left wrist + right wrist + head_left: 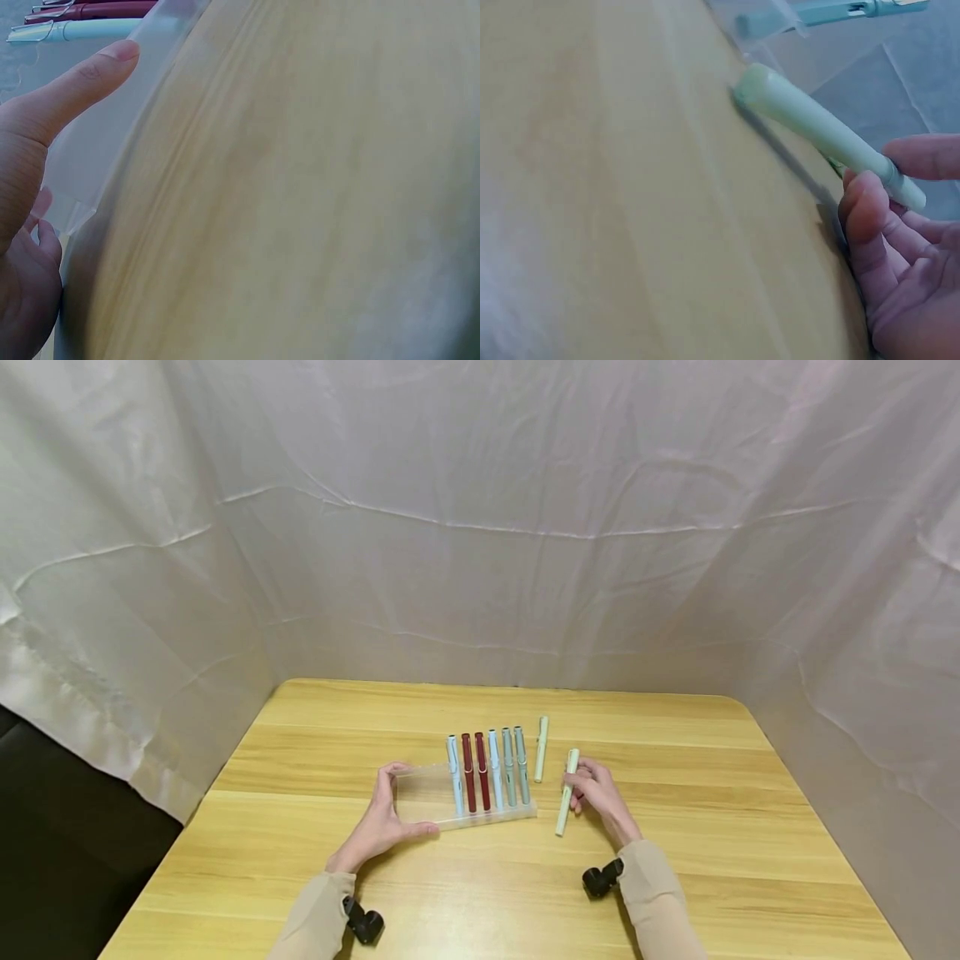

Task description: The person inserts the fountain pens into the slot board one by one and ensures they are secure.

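At its left end, my left hand (381, 822) grips a clear plastic pen stand (423, 795), the thumb along the front edge and the fingers behind. Side by side in the stand lean a light blue pen (455, 777), two dark red pens (469, 777), another light blue pen (496, 777) and two grey-green pens (508, 768). Off the stand's right end, my right hand (600, 795) pinches a pale green pen (817, 127) between thumb and fingers near one end. In the right wrist view its other end points toward the stand.
A second pale green pen (541, 750) lies on the wooden table (480, 893), behind and left of the right hand. Pale curtains (480, 593) hang around the table's back and sides. Something black (67, 843) stands at the left.
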Demonstrator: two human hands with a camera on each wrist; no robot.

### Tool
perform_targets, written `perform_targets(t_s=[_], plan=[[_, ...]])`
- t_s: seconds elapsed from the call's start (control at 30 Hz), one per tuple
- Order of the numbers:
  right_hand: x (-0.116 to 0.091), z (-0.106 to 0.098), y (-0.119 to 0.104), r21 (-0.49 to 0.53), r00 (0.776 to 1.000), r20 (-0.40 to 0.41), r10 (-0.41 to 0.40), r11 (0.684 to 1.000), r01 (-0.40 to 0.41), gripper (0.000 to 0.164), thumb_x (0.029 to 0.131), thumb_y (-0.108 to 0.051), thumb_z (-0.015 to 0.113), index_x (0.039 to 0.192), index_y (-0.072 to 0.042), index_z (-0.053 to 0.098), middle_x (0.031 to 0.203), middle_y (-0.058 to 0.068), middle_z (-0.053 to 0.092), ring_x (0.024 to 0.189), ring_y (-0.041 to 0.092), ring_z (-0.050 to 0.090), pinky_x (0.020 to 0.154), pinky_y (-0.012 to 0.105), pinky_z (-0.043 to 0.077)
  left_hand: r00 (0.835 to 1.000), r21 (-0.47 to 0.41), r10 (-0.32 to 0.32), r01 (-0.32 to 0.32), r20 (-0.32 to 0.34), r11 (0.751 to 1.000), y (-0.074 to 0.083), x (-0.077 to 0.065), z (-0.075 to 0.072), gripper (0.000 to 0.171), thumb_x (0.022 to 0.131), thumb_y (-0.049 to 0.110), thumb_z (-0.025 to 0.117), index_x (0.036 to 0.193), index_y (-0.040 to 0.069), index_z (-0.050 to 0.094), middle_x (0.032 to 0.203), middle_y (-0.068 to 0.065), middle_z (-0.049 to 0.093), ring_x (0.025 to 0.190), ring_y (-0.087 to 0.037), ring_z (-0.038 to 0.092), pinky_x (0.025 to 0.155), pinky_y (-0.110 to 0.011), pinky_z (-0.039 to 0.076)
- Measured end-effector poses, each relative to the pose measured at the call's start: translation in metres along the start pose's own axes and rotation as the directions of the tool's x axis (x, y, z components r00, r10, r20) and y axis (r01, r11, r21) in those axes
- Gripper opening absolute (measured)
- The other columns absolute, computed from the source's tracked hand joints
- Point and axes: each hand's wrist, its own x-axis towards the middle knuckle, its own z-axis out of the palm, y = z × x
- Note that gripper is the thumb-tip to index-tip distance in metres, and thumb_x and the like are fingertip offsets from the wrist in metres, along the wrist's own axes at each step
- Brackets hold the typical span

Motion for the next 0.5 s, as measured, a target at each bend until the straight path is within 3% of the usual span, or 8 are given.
perform_targets(t_s=[0.27,0.5], plan=[[-0.0001,-0.0021,0.0005,-0.001,1.000,0.008,0.019,1.000,-0.019,0.038,0.104,-0.015,0.052,0.134,0.009,0.045,0.074,-0.003,0.060,0.051,0.005,0.049,0.043,0.016,0.042,1.000,-0.002,0.012,-0.012,0.004,1.000,-0.0002,0.0004,-0.0004,0.106,0.062,0.020,0.097,0.141,0.005,0.027,0.149,-0.020,0.032,0.147,-0.043,0.027,0.124,-0.068,0.009],[-0.0032,-0.0013,-0.0006,0.013,1.000,-0.020,-0.005,1.000,0.005,0.043,0.102,-0.015,0.059,0.137,0.006,0.046,0.078,-0.002,0.063,0.055,0.006,0.049,0.046,0.018,0.044,1.000,0.010,-0.007,0.006,0.010,1.000,0.0010,-0.0006,-0.0012,0.107,0.063,0.023,0.097,0.142,0.006,0.027,0.151,-0.020,0.031,0.147,-0.044,0.026,0.124,-0.068,0.011]])
